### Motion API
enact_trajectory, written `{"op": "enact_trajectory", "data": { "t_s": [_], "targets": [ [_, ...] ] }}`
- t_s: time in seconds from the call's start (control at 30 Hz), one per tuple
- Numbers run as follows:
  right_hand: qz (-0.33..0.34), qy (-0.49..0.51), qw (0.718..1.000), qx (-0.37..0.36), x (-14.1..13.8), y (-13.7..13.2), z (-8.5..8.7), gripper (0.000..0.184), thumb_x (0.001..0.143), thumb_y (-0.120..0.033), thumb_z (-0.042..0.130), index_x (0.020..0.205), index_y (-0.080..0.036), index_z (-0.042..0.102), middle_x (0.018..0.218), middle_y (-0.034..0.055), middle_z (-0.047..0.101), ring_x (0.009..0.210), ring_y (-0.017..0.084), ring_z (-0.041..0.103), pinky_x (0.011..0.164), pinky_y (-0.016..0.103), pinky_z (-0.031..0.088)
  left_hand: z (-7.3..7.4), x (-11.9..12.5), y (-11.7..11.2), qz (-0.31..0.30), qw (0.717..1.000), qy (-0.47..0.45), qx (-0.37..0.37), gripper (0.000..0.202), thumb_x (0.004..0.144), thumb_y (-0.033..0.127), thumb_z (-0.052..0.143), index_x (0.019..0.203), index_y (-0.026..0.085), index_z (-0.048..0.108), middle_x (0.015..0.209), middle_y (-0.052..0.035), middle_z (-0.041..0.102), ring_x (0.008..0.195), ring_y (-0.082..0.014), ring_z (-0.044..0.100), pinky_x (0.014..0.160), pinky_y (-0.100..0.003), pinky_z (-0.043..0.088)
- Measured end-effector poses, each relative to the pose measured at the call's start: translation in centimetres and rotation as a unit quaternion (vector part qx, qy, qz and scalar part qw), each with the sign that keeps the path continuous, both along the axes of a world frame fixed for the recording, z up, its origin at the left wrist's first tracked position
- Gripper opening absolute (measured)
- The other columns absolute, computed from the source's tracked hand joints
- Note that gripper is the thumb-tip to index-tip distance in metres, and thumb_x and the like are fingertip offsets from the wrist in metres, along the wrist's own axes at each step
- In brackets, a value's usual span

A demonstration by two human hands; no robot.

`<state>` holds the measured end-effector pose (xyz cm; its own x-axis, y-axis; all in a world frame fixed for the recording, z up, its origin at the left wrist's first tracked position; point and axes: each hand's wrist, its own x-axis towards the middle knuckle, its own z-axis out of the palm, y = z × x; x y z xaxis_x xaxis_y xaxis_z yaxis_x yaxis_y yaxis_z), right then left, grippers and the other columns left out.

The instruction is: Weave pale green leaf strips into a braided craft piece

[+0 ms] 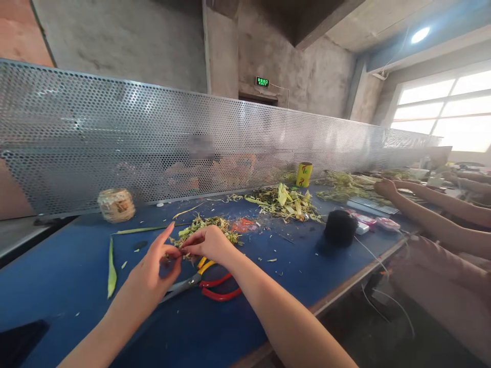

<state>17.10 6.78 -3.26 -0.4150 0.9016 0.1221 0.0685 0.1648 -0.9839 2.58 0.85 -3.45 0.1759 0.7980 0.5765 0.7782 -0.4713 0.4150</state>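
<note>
My left hand [153,268] and my right hand [209,244] meet fingertip to fingertip over the blue table. Both are closed in a pinch, the left with a finger raised; what sits between the fingertips is too small to make out. Just behind them lies a pile of dried greenish plant strips [215,223]. Below my right hand rests a cutting tool with red handles [220,294], its blades partly behind my left hand. A yellow-handled tool [205,266] lies against it, mostly covered. Left of my left hand is a long green leaf strip [111,271].
A straw-wrapped roll [116,205] stands back left, near the perforated metal screen [153,138]. Farther right are a larger heap of husks [286,202], a yellow can [304,175] and a black round object [340,228]. Another person's arms [433,214] reach in from the right.
</note>
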Motion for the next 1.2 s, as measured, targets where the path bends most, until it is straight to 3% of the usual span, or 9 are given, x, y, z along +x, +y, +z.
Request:
{"op": "enact_trajectory", "data": {
  "t_s": [0.17, 0.27, 0.4, 0.5, 0.6, 0.9, 1.03, 1.2],
  "targets": [
    [-0.005, -0.039, 0.996, 0.082, 0.0, 0.0, 0.0, 0.013, 0.061, -0.022, 0.064, 0.071, -0.015, 0.068, 0.055, -0.0018, 0.058, 0.050, 0.008, 0.050, 0.050, 0.019, 0.042, 0.4, 0.3, -0.1, 0.009, 0.992, -0.120, -0.045, 0.070, 0.070, 0.039, 0.052, 0.130, 0.021, 0.022, 0.078, -0.0012, 0.061, 0.060, -0.0163, 0.059, 0.060, -0.030, 0.048],
    [-0.008, -0.039, 0.994, 0.103, 0.0, -0.5, 0.4, 0.011, 0.062, -0.016, 0.061, 0.071, -0.015, 0.067, 0.058, -0.0014, 0.060, 0.055, 0.009, 0.054, 0.054, 0.020, 0.043, 0.6, 0.7, -0.1, 0.005, 0.972, -0.215, -0.088, 0.076, 0.066, 0.046, 0.056, 0.128, 0.019, 0.024, 0.078, -0.0025, 0.058, 0.065, -0.0188, 0.059, 0.052, -0.028, 0.048],
    [0.008, -0.014, 0.996, 0.092, 0.0, -0.9, 0.8, 0.011, 0.064, -0.012, 0.058, 0.069, -0.016, 0.066, 0.060, -0.0018, 0.060, 0.057, 0.009, 0.056, 0.057, 0.021, 0.046, 0.3, 1.1, 0.1, 0.006, 0.946, -0.283, -0.157, 0.088, 0.057, 0.049, 0.063, 0.128, 0.019, 0.022, 0.095, -0.0082, 0.055, 0.074, -0.0217, 0.059, 0.042, -0.024, 0.044],
    [0.038, 0.016, 0.996, 0.082, 0.2, -1.0, 0.9, 0.006, 0.064, -0.014, 0.060, 0.066, -0.016, 0.064, 0.057, -0.0032, 0.058, 0.053, 0.007, 0.055, 0.056, 0.020, 0.046, 0.0, 1.0, 0.2, -0.040, 0.928, -0.325, -0.181, 0.083, 0.058, 0.047, 0.063, 0.127, 0.020, 0.026, 0.106, -0.0106, 0.052, 0.073, -0.0206, 0.059, 0.040, -0.023, 0.042],
    [0.062, 0.036, 0.996, 0.060, 0.4, -1.1, 1.1, 0.002, 0.065, -0.016, 0.061, 0.065, -0.016, 0.063, 0.054, -0.0044, 0.057, 0.048, 0.007, 0.054, 0.055, 0.021, 0.047, -0.2, 0.7, 0.3, -0.092, 0.916, -0.334, -0.204, 0.085, 0.058, 0.042, 0.066, 0.129, 0.019, 0.025, 0.105, -0.0109, 0.053, 0.068, -0.0181, 0.057, 0.042, -0.025, 0.045],
    [0.077, 0.070, 0.994, 0.015, 0.5, -1.6, 1.8, 0.009, 0.063, -0.020, 0.063, 0.064, -0.013, 0.059, 0.053, -0.0038, 0.058, 0.043, 0.007, 0.055, 0.049, 0.021, 0.047, 0.2, 0.6, -0.2, -0.136, 0.920, -0.325, -0.173, 0.090, 0.067, 0.032, 0.062, 0.135, 0.029, 0.004, 0.122, -0.0125, 0.044, 0.072, -0.0140, 0.055, 0.045, -0.022, 0.044],
    [0.077, 0.091, 0.993, 0.002, 0.4, -1.6, 1.6, 0.012, 0.060, -0.021, 0.065, 0.062, -0.013, 0.057, 0.053, -0.0033, 0.057, 0.047, 0.009, 0.057, 0.051, 0.023, 0.049, 0.2, 0.5, -0.2, -0.134, 0.929, -0.303, -0.162, 0.085, 0.070, 0.031, 0.059, 0.136, 0.026, 0.005, 0.117, -0.0120, 0.047, 0.077, -0.0157, 0.055, 0.049, -0.022, 0.046],
    [0.070, 0.067, 0.995, 0.029, 0.3, -1.7, 1.4, 0.001, 0.064, -0.015, 0.059, 0.063, -0.014, 0.059, 0.056, -0.0029, 0.057, 0.052, 0.011, 0.059, 0.057, 0.029, 0.051, -0.3, 0.5, 0.0, -0.146, 0.921, -0.317, -0.172, 0.084, 0.069, 0.031, 0.059, 0.135, 0.024, 0.007, 0.107, -0.0097, 0.049, 0.083, -0.0190, 0.055, 0.045, -0.022, 0.045]
  ]
}}
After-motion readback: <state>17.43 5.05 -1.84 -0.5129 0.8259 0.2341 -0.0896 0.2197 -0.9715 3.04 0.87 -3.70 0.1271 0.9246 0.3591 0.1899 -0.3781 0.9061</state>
